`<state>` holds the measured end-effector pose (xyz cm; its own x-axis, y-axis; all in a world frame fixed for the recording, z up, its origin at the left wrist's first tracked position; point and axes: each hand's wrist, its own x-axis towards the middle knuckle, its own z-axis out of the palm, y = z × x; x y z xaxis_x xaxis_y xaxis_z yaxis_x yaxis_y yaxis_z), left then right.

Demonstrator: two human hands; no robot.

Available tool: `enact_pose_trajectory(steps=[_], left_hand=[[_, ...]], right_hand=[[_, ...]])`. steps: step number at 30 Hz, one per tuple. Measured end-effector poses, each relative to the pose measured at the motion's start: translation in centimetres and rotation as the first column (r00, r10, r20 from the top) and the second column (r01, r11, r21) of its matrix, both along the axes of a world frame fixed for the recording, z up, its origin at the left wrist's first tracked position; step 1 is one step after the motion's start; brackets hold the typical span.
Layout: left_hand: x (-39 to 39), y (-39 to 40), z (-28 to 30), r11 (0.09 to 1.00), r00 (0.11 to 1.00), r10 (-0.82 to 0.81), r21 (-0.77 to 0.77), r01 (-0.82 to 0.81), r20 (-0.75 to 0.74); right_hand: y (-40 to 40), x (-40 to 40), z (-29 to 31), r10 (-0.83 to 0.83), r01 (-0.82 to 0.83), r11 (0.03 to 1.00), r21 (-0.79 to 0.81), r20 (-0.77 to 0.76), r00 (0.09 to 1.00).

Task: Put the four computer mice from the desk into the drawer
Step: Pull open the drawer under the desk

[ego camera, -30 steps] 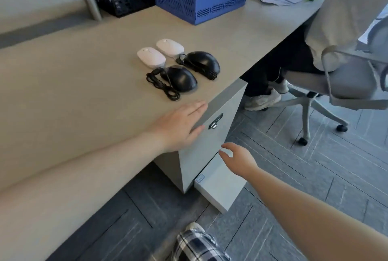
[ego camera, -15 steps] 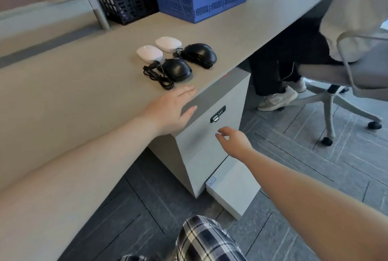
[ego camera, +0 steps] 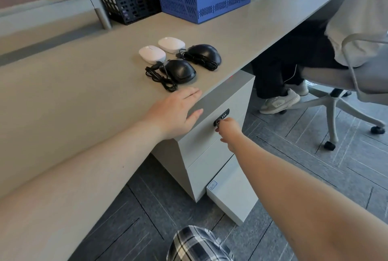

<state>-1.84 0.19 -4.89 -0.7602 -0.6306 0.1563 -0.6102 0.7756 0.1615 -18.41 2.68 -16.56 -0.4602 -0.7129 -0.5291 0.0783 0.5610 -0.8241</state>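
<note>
The right hand (ego camera: 230, 132) pinches its fingers together at the lock (ego camera: 221, 117) on the shut top drawer (ego camera: 212, 134), likely to open it. The left hand (ego camera: 176, 113) lies flat, fingers loosely apart, on the desk (ego camera: 84, 97) front edge, steadying. Just beyond, near that edge, four mice wait: two black (ego camera: 180, 71) (ego camera: 204, 53), two white (ego camera: 152, 54) (ego camera: 171, 44).

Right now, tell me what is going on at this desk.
A person is starting to put four computer mice into a drawer. The right hand has its fingers at the black lock on the front of the top drawer, which looks shut. The left hand lies flat and open on the desk edge above the drawer unit. Two white mice and two black corded mice sit untouched on the desk.
</note>
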Motion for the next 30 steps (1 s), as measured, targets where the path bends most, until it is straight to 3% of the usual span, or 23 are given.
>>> enact_pose_trajectory(steps=[8,9,10,12,13,14,17,19,23,30], left_hand=[[-0.1,0.2,0.4,1.000,1.000,0.000,-0.005,0.000,0.028],[0.0,0.2,0.3,1.000,0.999,0.005,-0.004,-0.005,0.036],[0.0,0.2,0.3,1.000,0.999,0.014,-0.006,-0.013,0.041],[-0.2,0.8,0.5,0.999,0.997,0.044,-0.009,-0.044,0.061],[-0.5,1.2,0.6,0.998,0.995,0.066,-0.008,-0.065,0.080],[-0.9,1.6,0.8,0.996,0.989,0.093,-0.008,-0.093,0.111],[-2.0,3.1,1.1,0.984,0.962,0.176,-0.021,-0.176,0.208],[-2.3,3.9,0.9,0.982,0.951,0.189,-0.043,-0.184,0.246],[-1.8,4.8,0.4,0.979,0.937,0.205,-0.043,-0.201,0.282],[-1.5,6.8,2.0,0.968,0.917,0.242,-0.016,-0.250,0.316]], right_hand=[[2.3,-1.1,-0.3,0.019,-0.019,1.000,-0.003,-0.038,0.999],[2.9,-1.6,-0.6,0.042,-0.041,0.999,0.011,-0.117,0.992],[3.7,-2.1,-0.6,0.077,-0.074,0.997,0.022,-0.308,0.948],[5.3,-3.0,-0.4,0.068,-0.132,0.991,-0.028,-0.741,0.669],[5.7,-3.3,-0.1,0.041,-0.197,0.977,-0.083,-0.831,0.555],[5.9,-3.6,0.5,0.060,-0.274,0.957,-0.096,-0.857,0.511],[5.4,-4.2,1.8,0.299,-0.456,0.887,0.080,-0.851,0.431],[4.8,-4.5,3.0,0.403,-0.489,0.849,0.200,-0.844,0.355],[4.9,-5.2,5.3,0.545,-0.444,0.798,0.408,-0.803,0.240],[10.3,-6.7,8.3,0.659,-0.345,0.721,0.601,-0.749,0.072]])
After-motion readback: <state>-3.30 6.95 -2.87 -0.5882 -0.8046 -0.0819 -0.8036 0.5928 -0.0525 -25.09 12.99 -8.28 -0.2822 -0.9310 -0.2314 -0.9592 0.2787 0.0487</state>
